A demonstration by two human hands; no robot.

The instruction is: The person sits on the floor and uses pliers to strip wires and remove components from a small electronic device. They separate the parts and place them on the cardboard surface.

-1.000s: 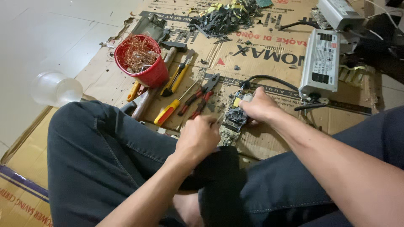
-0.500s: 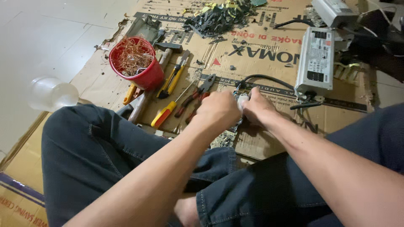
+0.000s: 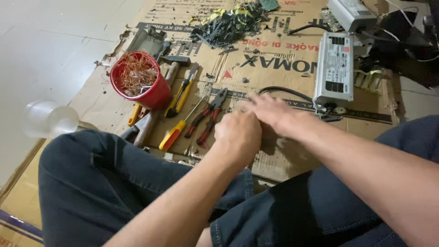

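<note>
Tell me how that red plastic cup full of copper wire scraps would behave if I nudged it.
The red plastic cup looks tilted against the tools beside it, so a nudge could probably tip it. Its loose tangle of copper wire scraps would likely spill. It seems light, and being round, it might roll on the cardboard sheet.

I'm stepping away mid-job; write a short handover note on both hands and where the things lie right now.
Left hand: closed, over the cardboard sheet, next to the red-handled pliers; what it grips is hidden.
Right hand: blurred, beside the left, near the black cable of the grey power supply box.
Red cup of copper wire, hammer, screwdrivers: laid out at left.
Progress cannot be judged.
</note>
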